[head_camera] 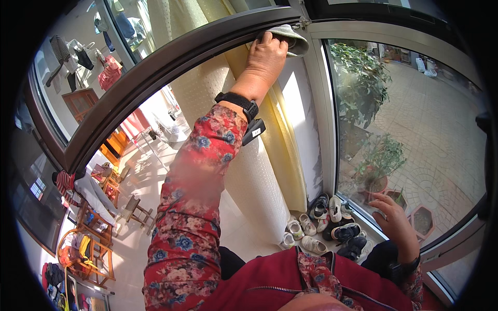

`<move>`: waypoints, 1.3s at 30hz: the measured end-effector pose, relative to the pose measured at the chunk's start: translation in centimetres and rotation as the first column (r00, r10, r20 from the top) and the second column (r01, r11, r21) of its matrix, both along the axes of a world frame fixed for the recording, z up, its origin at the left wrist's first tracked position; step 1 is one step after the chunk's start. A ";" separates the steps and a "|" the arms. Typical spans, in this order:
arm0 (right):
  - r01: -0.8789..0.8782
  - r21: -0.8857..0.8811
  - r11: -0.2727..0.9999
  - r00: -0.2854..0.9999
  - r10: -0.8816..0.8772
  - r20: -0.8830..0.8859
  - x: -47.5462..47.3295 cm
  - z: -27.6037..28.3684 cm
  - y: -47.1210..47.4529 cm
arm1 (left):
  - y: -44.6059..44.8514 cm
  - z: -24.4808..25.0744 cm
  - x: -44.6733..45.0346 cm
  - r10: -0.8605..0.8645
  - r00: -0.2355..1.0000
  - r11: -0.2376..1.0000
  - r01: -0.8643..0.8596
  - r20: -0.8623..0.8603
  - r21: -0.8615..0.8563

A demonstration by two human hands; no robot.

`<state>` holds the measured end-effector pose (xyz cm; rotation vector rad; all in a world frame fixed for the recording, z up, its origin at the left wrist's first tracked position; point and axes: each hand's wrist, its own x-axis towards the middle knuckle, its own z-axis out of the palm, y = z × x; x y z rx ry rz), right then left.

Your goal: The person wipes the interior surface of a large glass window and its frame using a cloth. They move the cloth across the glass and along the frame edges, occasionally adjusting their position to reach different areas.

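My left hand (267, 58) is raised high and grips a grey cloth (290, 39). The cloth is pressed against the dark brown window frame (171, 52), close to its corner by the pale upright. A black strap with a small black device (253, 132) circles that wrist, below which runs a red floral sleeve. My right hand (398, 225) holds nothing; its fingers are bent and apart beside the large glass pane (424, 116). Whether its fingertips touch the glass I cannot tell.
A white dotted curtain (255, 186) and a yellow curtain (288, 147) hang below my left arm. Several shoes (334, 229) crowd the floor by the pane. Wooden chairs (93, 252) and a small stool (136, 212) stand at left. Potted plants (377, 167) are outside.
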<state>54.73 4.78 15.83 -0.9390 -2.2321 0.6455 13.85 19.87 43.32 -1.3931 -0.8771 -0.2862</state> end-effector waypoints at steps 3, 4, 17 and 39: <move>-0.040 -0.001 0.999 0.999 0.040 0.035 -0.9 -1.0 0.9 | -3.9 -0.5 -1.8 0.163 0.987 0.987 -0.163 0.010 -0.006; -0.043 -0.029 0.999 0.997 0.045 0.062 -1.2 -1.3 1.2 | -5.6 -0.6 -2.5 0.151 0.988 0.988 -0.151 0.039 -0.018; -0.080 0.000 0.997 0.985 0.079 0.152 -3.4 -4.4 3.4 | -28.8 -1.5 -11.7 0.329 0.924 0.943 -0.333 0.196 -0.015; -0.035 -0.045 0.998 0.985 0.042 0.169 0.8 -4.2 2.4 | -47.9 -0.4 -15.8 0.354 0.866 0.767 -0.485 0.353 0.419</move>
